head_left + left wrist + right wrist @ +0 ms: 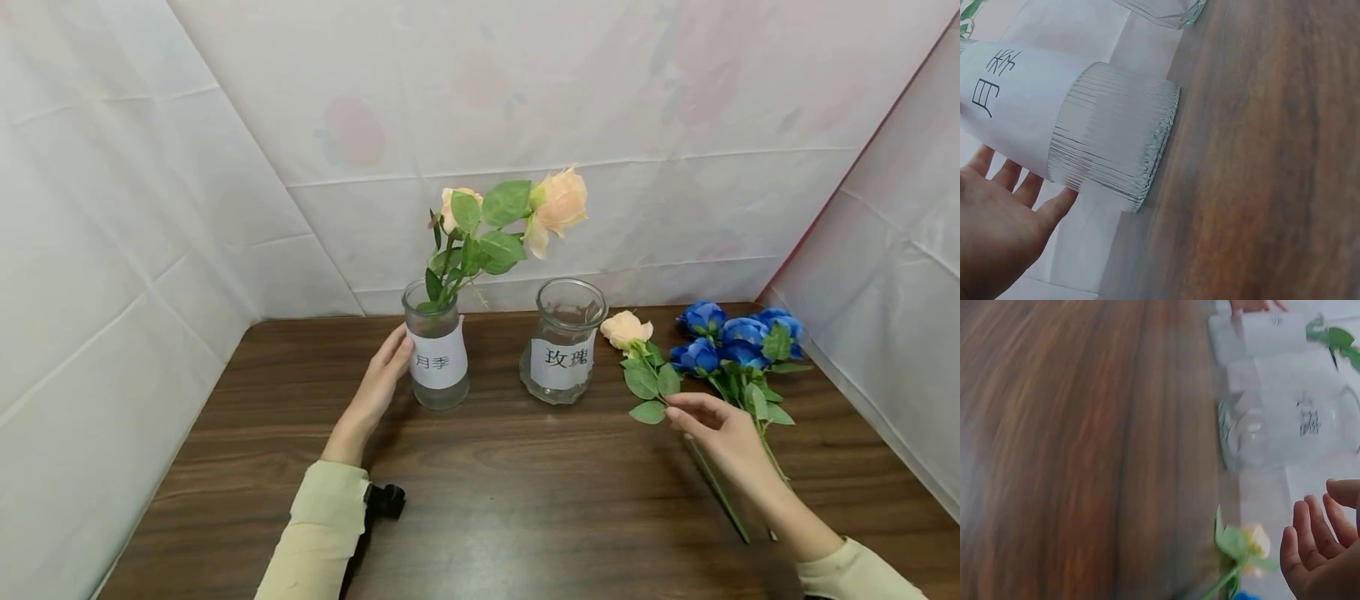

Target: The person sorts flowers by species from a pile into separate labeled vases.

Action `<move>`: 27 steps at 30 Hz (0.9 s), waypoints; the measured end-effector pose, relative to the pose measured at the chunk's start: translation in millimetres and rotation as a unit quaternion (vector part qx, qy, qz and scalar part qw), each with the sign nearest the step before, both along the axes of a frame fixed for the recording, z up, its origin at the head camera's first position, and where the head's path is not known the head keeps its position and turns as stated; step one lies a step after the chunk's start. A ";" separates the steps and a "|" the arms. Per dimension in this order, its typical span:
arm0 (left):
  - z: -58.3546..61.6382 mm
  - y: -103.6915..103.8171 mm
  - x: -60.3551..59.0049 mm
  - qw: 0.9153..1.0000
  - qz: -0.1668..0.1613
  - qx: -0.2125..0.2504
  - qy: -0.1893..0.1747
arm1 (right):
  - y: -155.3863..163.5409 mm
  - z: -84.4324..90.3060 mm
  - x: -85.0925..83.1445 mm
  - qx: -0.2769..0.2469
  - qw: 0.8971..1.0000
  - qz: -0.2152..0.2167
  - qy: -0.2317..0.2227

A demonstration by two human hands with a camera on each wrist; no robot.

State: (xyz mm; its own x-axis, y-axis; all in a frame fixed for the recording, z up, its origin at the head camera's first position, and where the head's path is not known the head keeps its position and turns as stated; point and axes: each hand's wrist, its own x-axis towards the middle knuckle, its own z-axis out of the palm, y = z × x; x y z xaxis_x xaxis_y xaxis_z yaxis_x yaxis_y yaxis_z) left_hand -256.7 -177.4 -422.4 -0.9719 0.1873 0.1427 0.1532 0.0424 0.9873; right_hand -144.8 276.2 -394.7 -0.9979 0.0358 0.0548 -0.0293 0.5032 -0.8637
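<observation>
Straight, relaxed fingers of the left hand (372, 392) laid flat against the side of the ribbed glass vase (436, 348) at centre frame in the head view, palm open, nothing curled round it; in the left wrist view the same fingertips (1060, 201) just touching the ribbed base (1116, 140) below the white paper label. Holding two peach roses (558, 202) with green leaves, upright and leaning toward the upper centre. Loosely spread fingers of the right hand (720, 436) at lower right, hovering over the stem of a single peach rose (626, 330) lying flat on the table, fingertips near its leaves; whether touching cannot be told, nothing visibly gripped. Seen half-curled and holding nothing in the right wrist view (1319, 547), with the blurred rose head (1254, 540) just beside. Right of that stem, a bunch of blue roses (731, 337) lying on the surface toward the right edge. Between the two hands, a second glass vase (564, 342) with a white label, standing upright and well apart from both. Underneath, a dark wood-grain table (510, 500) filling the lower half of the frame. Behind and on both sides, white creased sheeting (525, 100) with faint printed patterns, closing off the upper frame and both edges.
</observation>
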 end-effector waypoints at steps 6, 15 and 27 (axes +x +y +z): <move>2.2 -0.8 1.3 1.000 0.001 0.006 -0.012 | 23.3 -7.0 -2.8 0.066 0.997 -0.011 -0.022; 1.2 -2.4 0.5 1.000 -0.005 -0.006 -0.022 | 41.6 -22.0 -7.9 0.072 0.996 -0.008 -0.043; 2.5 -2.9 -0.2 1.000 -0.007 0.001 -0.029 | 42.2 -31.5 -21.2 0.068 0.991 0.027 -0.115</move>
State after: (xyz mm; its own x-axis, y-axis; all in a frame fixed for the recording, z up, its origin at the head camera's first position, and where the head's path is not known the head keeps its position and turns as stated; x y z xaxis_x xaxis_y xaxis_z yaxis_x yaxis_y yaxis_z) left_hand -256.8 -180.3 -419.8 -0.9757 0.2014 0.0857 0.0955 0.0390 0.9947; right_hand -166.0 318.4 -426.2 -0.9848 -0.0105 -0.1733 0.1298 0.6187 -0.7748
